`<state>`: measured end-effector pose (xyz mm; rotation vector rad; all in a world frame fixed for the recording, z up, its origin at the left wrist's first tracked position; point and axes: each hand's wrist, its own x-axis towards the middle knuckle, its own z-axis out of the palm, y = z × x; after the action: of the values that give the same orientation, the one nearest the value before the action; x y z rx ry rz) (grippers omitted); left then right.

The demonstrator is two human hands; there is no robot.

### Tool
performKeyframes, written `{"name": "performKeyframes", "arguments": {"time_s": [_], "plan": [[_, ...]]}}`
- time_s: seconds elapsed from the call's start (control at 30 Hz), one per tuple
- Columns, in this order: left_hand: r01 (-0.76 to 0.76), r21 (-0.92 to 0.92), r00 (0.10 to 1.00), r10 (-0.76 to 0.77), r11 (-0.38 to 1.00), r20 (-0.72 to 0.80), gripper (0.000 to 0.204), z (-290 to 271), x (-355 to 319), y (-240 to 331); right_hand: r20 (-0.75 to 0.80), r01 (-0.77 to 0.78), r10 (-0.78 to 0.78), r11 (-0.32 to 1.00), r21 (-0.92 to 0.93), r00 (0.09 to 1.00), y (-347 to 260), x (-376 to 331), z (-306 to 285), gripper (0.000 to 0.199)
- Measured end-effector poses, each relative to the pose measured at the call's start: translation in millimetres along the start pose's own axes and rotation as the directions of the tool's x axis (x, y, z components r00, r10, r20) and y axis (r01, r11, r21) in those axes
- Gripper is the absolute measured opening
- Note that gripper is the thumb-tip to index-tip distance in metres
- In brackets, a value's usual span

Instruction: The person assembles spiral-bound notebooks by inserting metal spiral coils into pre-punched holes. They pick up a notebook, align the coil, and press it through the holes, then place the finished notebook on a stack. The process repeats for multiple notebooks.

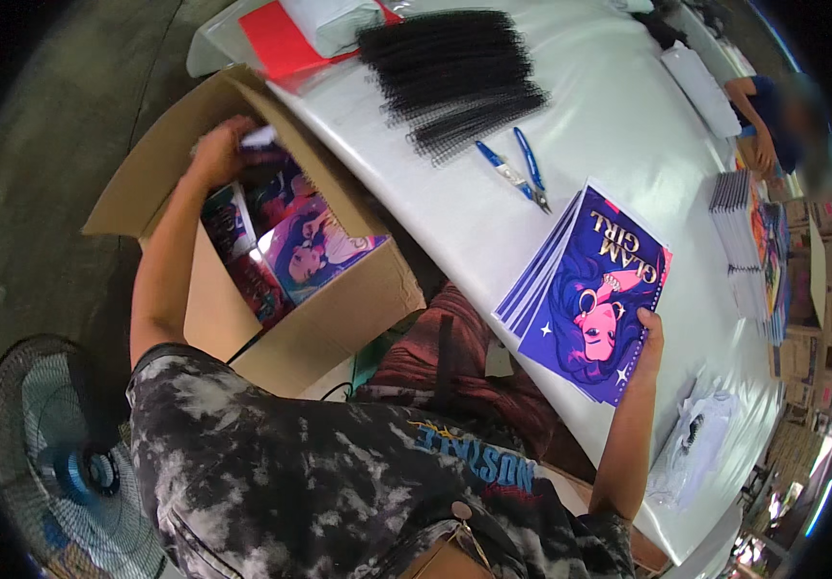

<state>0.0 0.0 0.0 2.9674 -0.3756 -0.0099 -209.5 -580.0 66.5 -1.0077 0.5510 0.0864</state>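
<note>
Head view: left hand (215,147) grips a booklet (259,137) over the cardboard box (339,309). Right hand (649,333) lies flat, fingers spread, pinning the booklet stack (585,289) at the desk (454,222) edge; stack could slide off.

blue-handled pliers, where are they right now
In the head view, the blue-handled pliers lie on the white table, just below the pile of black binding coils and above the purple illustrated booklets.

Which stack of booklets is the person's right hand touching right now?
The purple-covered stack at the near table edge, under the right hand. The other stack lies farther right, untouched; the left hand reaches into the cardboard box.
</note>
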Motion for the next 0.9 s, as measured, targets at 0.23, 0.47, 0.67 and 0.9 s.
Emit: {"name": "performKeyframes", "arguments": {"time_s": [0.23, 0.47, 0.67, 0.9], "plan": [[0.003, 0.239, 0.938, 0.081, 0.971, -0.338, 0.042, -146.5, -84.2, 60.2, 0.094, 0.007, -0.005, 1.000, -0.030, 0.996, 0.9, 4.5, 1.0, 0.045], [-0.107, -0.489, 0.688, -0.291, 0.865, -0.665, 0.034, -213.4, -154.6, 155.2, 0.046, -0.118, 0.118, 0.993, 0.004, 0.992, 2.4, 9.2, -4.9, 0.027], [-0.335, -0.922, 0.824, -0.414, 0.192, -0.386, 0.030, -138.1, -75.1, 216.3, -0.024, -0.030, 0.034, 0.987, 0.158, 0.999, 19.5, -14.5, -11.6, 0.043], [0.407, -0.856, 0.885, 0.371, -0.319, 0.282, 0.041, -34.4, 60.5, 385.8, -0.288, 0.595, -0.522, 0.741, 0.313, 0.802, -36.5, -112.3, -62.2, 0.040]]}}
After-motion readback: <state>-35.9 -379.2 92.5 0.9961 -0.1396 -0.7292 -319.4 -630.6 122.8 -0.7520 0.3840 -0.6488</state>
